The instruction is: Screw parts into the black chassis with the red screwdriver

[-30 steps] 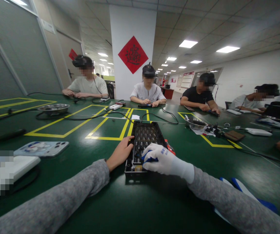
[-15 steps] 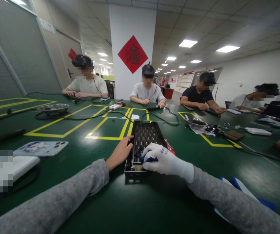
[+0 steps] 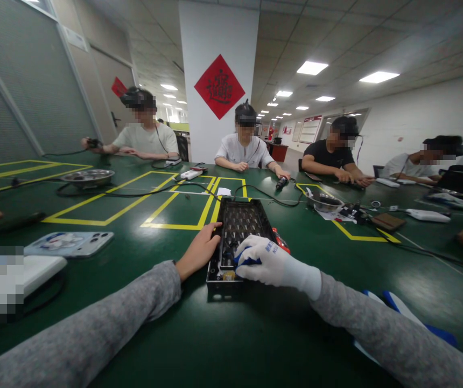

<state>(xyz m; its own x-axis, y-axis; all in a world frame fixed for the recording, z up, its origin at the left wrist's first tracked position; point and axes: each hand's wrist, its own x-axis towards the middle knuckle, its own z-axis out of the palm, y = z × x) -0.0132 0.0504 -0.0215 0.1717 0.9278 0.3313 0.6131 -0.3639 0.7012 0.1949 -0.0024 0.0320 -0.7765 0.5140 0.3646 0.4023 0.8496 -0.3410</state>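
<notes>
Head view shows the black case (image 3: 223,284) open on the green table (image 3: 199,334), work inside apparently unfinished, left hand (image 3: 199,251) touching its rim, gloved right hand (image 3: 267,262) curled over it, both grips unclear.

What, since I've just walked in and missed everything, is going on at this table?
An open black case lies on the green table. A person's bare left hand rests on its left side, and the gloved right hand reaches into the near end; whether it holds anything is hidden. A red object lies by the case's right side, and co-workers sit across the table.
</notes>
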